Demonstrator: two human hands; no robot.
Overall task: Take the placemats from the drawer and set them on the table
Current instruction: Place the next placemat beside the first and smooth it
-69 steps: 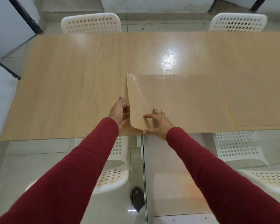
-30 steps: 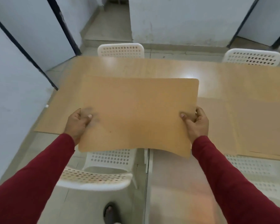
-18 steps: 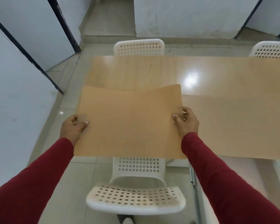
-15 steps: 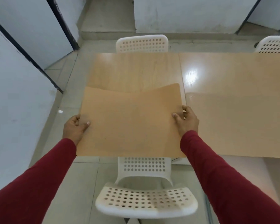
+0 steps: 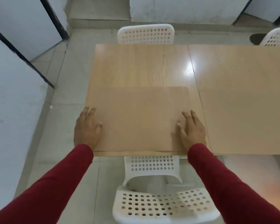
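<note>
A tan placemat point(image 5: 139, 117) lies flat on the near left part of the light wooden table point(image 5: 141, 65), its front edge close to the table's front edge. My left hand point(image 5: 86, 128) rests palm down with fingers spread on the mat's left edge. On the mat's right edge my right hand point(image 5: 191, 128) lies flat in the same way. Neither hand grips anything. A second tan placemat point(image 5: 249, 120) lies flat on the table just to the right, running out of view. No drawer is in view.
A white perforated chair point(image 5: 158, 191) stands tucked at the near side right below the mat. Another white chair point(image 5: 145, 33) faces it across the table, and a third point(image 5: 276, 38) shows at the far right. Grey partition walls point(image 5: 14, 78) close in on the left.
The placemat I held in the air with both hands now lies flat on the table's left part. Both hands have let go and rest flat on its edges.
</note>
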